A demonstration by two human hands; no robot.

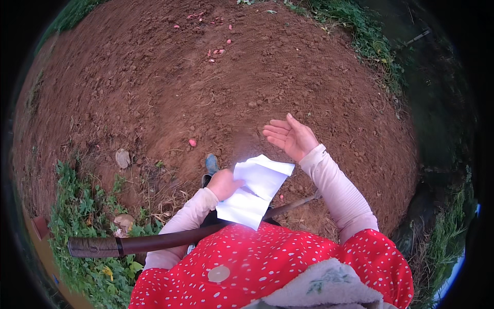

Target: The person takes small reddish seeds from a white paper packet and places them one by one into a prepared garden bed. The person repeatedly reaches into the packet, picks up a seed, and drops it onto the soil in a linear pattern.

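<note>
My left hand [224, 185] grips the left side of a creased white sheet [256, 181], likely paper, with its top edge folded over. The sheet hangs in front of my red dotted garment at waist height. To its upper right, my right hand [295, 137] is held out above the soil, palm showing, thumb raised, with nothing in it. A long handle [170, 239] with a ribbed dark grip slants across my front, partly beneath the sheet. Its wooden shaft [295, 203] runs on to the right, and the tool's working end is not clear.
Tilled brown soil [162, 92] spreads ahead, with several small pinkish-red pieces, perhaps tubers [192, 142], scattered on it. A blue boot [211, 164] shows beside my left hand. Stones [122, 158] and leafy plants [88, 208] lie at left. More greenery [362, 34] borders the upper right.
</note>
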